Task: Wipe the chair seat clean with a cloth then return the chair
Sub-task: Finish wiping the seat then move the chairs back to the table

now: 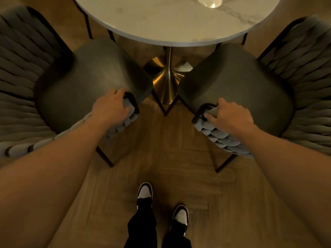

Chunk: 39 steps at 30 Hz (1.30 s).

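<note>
Two grey chairs flanking a round marble worktop (170, 24) on a brass pedestal (167, 77). Left hand (109, 108) closed over the woven arm end of the left chair (93, 76); right hand (231, 116) closed over the matching arm of the right chair (238, 83). No cloth visible; which seat is due for wiping, unclear. Both seats partly tucked under the worktop's near edge. Likely step: shifting a chair. Best done by gripping the metal frame rather than the soft weave, lifting slightly to spare the wooden floor (161, 158), keeping the legs clear of the pedestal and of the shoes (145, 192).
</note>
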Each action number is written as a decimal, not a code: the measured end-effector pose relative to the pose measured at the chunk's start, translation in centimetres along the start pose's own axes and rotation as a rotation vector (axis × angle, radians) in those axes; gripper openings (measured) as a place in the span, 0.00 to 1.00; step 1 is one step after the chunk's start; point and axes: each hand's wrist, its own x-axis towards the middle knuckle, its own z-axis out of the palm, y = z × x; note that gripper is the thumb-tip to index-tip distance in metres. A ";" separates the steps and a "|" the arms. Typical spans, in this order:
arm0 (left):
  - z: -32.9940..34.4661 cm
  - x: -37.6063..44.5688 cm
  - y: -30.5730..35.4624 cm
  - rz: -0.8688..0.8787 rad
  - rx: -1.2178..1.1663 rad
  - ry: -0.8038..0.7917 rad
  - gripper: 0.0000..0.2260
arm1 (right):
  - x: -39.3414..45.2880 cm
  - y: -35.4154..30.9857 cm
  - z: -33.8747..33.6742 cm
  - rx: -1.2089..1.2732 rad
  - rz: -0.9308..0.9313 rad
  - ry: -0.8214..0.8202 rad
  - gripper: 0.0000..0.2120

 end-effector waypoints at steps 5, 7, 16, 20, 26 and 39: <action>-0.3 0.6 -0.8 0.034 0.116 0.095 0.12 | 0.0 -0.4 0.6 -0.153 -0.003 0.102 0.22; -0.4 0.6 -0.9 0.057 0.112 0.104 0.12 | 0.2 -0.4 0.6 -0.165 0.000 0.114 0.22; 0.1 -0.3 -1.8 0.068 0.121 0.122 0.12 | 0.4 -0.5 0.7 -0.185 -0.006 0.143 0.21; 0.2 -0.5 -1.8 0.046 0.130 0.119 0.12 | 0.5 -0.4 0.7 -0.188 -0.002 0.142 0.21; 0.2 -0.3 -2.0 0.042 0.149 0.128 0.11 | 0.7 -0.6 0.7 -0.193 -0.003 0.146 0.20; -0.3 -0.3 -3.2 0.051 0.160 0.148 0.13 | 1.0 -0.7 1.1 -0.192 -0.002 0.185 0.22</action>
